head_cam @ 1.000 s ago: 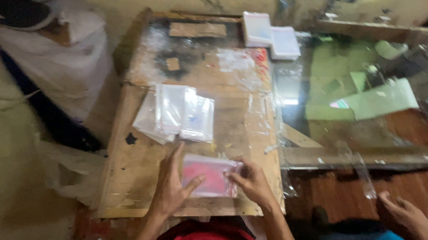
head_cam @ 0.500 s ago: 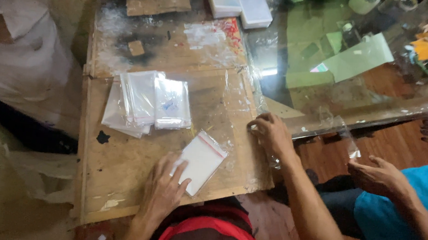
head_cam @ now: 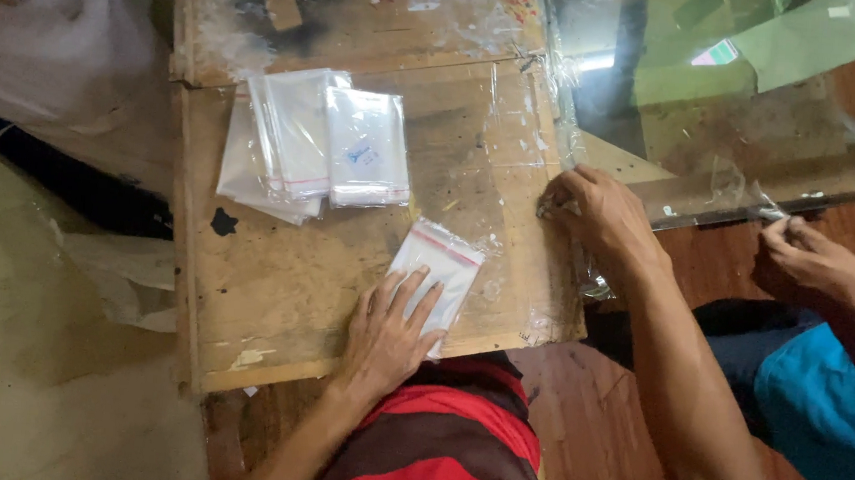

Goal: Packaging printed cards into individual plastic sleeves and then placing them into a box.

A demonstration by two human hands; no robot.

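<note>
My left hand lies flat, fingers spread, on a small clear plastic bag with a red seal strip near the front edge of the worn wooden table. At the table's right edge, my right hand has its fingers curled and pinching a piece of clear plastic film. A stack of similar clear bags lies further back on the table, left of centre.
Another person's hand at the right holds a clear strip beside a glass-topped surface with green paper under it. A pale cloth bundle sits to the left. Clear film covers the table's far part.
My right hand has let go of the small bag and moved right to the table edge. My left hand stays pressed on the bag. The view has tilted down.
</note>
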